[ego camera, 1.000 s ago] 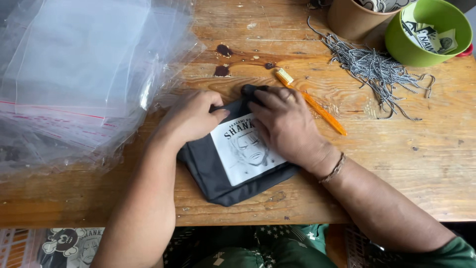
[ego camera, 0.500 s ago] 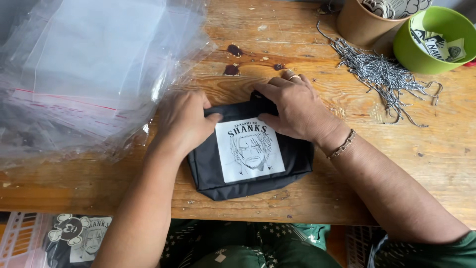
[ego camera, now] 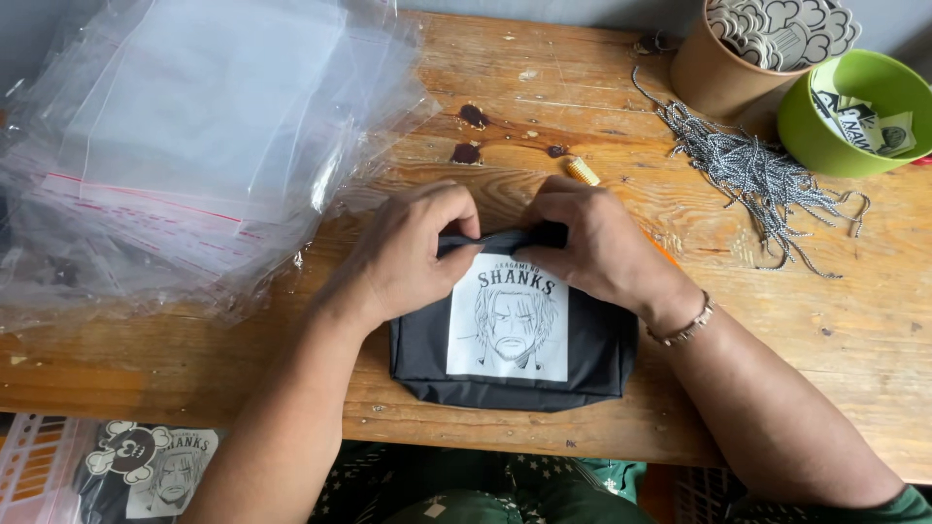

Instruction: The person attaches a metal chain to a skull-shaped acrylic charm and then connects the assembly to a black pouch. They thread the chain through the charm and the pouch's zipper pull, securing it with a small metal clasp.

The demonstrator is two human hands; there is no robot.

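The wooden table (ego camera: 544, 107) fills most of my view, its planks worn, scratched and marked with a few dark stains; its right end runs out of frame and a strip of grey wall shows behind it. On the left lies a big heap of clear plastic zip bags (ego camera: 184, 146), cut off at the left edge, so layered and shiny that I cannot count them. Near the table's front edge, right before me, sits the black fabric pouch (ego camera: 515, 374) with a white printed patch showing a drawn face; its upper edge is hidden under my fingers. My left hand (ego camera: 408, 257) is curled, pinching the pouch's top left, and my right hand (ego camera: 602, 247), with a beaded bracelet (ego camera: 682, 328) at the wrist, is closed on the top right, covering most of something orange beneath it that I cannot identify. At the far right stands a green bowl (ego camera: 845, 146) of small printed cards, partly out of frame, and beside it a brown paper cup (ego camera: 704, 73) stuffed with cut-out stickers, its top cropped. A tangle of black-and-white cords (ego camera: 757, 170) spreads in front of them. A little yellow ribbed piece (ego camera: 582, 171) lies just beyond my right hand. Below the table edge, bottom left, a printed item with a skull is only partly visible.
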